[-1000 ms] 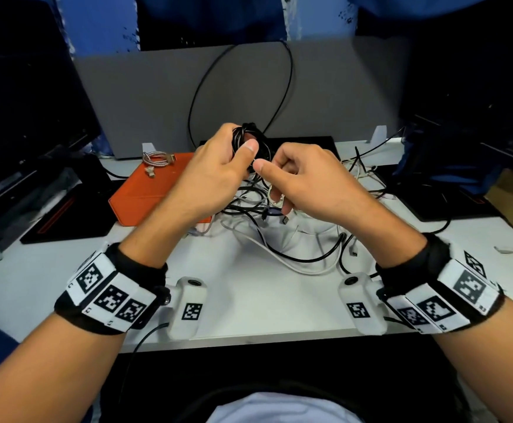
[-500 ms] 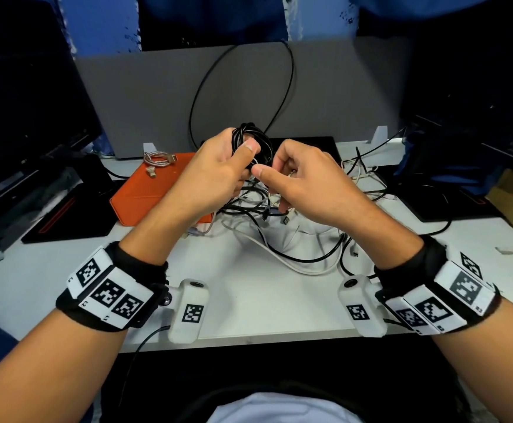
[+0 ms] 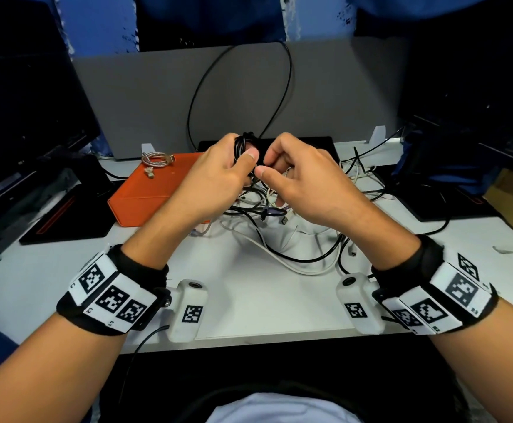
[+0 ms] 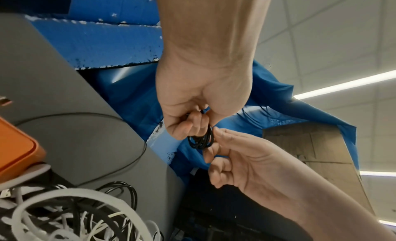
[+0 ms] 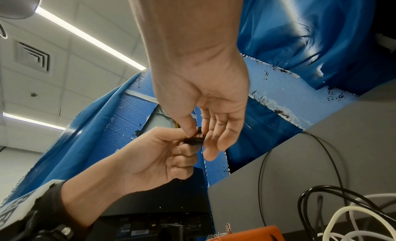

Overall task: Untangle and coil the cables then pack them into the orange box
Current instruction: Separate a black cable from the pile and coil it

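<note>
My left hand [image 3: 218,175] grips a small coil of black cable [image 3: 244,145] held up above the desk; the coil [image 4: 201,139] also hangs below its curled fingers in the left wrist view. My right hand [image 3: 292,175] pinches the same coil [image 5: 194,139] between thumb and fingers. A long loop of this black cable [image 3: 285,87] arcs up in front of the grey panel. Under my hands lies a tangle of black and white cables [image 3: 279,233]. The orange box [image 3: 145,196] sits shut at the left, a coiled braided silver cable [image 3: 157,158] on its lid.
A grey divider panel [image 3: 157,96] stands behind the desk. Dark monitors [image 3: 20,117] flank both sides, with a black pad [image 3: 66,221] left of the box and another black pad [image 3: 432,209] at the right. Bare white desk [image 3: 264,300] lies in front of the tangle.
My hands have come closer together and risen slightly; the right thumb and fingers now meet the coil held by the left hand.
</note>
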Tool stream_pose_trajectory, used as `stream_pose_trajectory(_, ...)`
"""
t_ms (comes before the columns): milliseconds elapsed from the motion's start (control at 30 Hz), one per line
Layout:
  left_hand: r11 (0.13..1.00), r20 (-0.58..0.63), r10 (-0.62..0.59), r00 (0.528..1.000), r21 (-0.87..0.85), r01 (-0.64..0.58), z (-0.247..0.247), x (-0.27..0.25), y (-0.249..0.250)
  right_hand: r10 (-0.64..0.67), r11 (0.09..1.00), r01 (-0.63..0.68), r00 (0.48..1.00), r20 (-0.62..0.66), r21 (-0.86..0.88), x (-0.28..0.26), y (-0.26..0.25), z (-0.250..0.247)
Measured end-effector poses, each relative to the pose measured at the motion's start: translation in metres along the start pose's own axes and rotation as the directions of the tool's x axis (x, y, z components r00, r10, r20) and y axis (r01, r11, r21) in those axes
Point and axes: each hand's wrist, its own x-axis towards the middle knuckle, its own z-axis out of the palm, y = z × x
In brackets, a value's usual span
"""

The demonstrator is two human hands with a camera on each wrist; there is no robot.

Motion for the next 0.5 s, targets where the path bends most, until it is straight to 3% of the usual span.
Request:
stream_pose_trajectory(200, 0.997, -0.004, 0.061, 0.998, 0.049, -0.061, 0.002, -0.006, 0.008, -0.003, 1.000, 0.001, 0.996, -0.088, -0.020, 0.002, 0.003, 0.001)
stream_pose_trajectory(367, 0.967, 0.032, 0.131, 0.991, 0.214, -0.135, 0.012, -0.012, 0.008, -0.019, 0.956, -0.004, 0.997, -0.076, -0.293, 0.003, 0.006, 0.002)
stream_pose_trajectory(500, 0.942, 0.065, 0.114, 0.991, 0.309, -0.128, 0.014, -0.012, 0.010, 0.020, 0.926, -0.043, 0.998, -0.066, -0.374, 0.003, 0.005, 0.003)
